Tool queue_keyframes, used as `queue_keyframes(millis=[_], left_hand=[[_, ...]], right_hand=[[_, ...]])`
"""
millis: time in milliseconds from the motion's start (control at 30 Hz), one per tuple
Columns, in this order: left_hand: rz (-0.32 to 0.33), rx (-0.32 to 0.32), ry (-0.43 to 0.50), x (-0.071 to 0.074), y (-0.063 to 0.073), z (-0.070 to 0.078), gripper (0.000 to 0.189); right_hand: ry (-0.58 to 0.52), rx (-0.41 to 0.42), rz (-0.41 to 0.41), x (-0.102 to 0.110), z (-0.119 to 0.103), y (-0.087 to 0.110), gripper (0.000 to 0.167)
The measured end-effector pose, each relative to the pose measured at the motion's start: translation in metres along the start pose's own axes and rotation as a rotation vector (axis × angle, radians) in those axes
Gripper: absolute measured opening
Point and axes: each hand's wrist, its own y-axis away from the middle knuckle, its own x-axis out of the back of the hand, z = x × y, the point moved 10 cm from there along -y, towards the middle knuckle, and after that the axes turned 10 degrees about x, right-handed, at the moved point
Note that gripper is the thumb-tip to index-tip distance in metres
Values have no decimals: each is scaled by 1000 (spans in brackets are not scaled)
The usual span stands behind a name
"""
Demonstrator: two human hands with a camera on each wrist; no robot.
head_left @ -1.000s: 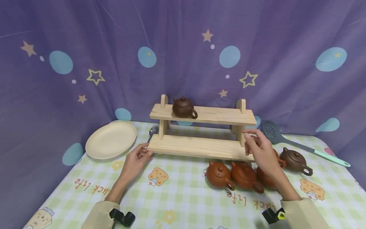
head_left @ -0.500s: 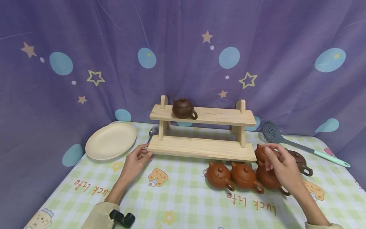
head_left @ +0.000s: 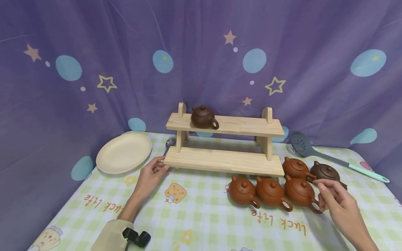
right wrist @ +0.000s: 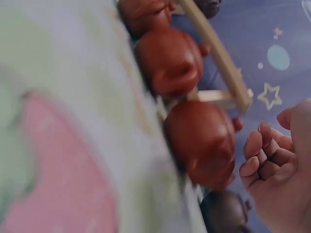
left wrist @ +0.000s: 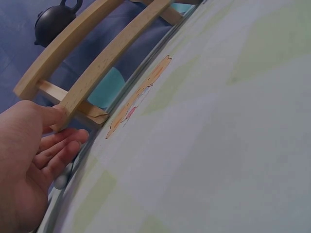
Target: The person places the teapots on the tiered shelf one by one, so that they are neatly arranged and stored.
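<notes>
A two-tier wooden display shelf (head_left: 223, 160) stands at the back middle, a dark brown teapot (head_left: 203, 118) on its upper board. My left hand (head_left: 151, 176) pinches the lower board's left corner; in the left wrist view the thumb is on the board and the fingers curl under it. Off to the right, my right hand (head_left: 342, 207) hovers with loosely curled fingers and holds nothing. Its fingertips are by the handle of a reddish-brown teapot (head_left: 299, 191). Two like teapots, one in the middle (head_left: 271, 191) and one at left (head_left: 242, 190), complete that front row.
Behind the row sit another reddish teapot (head_left: 295, 168) and a dark brown teapot (head_left: 325, 171). A slotted turner (head_left: 329, 158) lies at the back right. At left are a cream plate (head_left: 124, 153) and a metal spoon (head_left: 170, 143), partly behind the shelf.
My right hand has moved from the shelf's right end, across the reddish teapots, to their right side, uncovering them. The left hand stays at the shelf corner.
</notes>
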Motion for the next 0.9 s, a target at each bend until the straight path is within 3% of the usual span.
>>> queue_keyframes(millis=[167,333,500,633,900], left_hand=[[-6,-7,-16,-1,0,2,47],[-9,-11,-20,-1,1,3,48],[-15,-1,-13,-1,2,3,49],[-8,5,-19,0,2,2,48],[-13,1,-2,-1,1,2,49]], right_hand=[[17,-79,-1,7,23,20,15],[14,-92,-38,5,33,30,17],[32,-164,-80,1,43,35,18],[72,-230,-122,-2,49,38,28],[89,-256,-177,-8,53,41,36]])
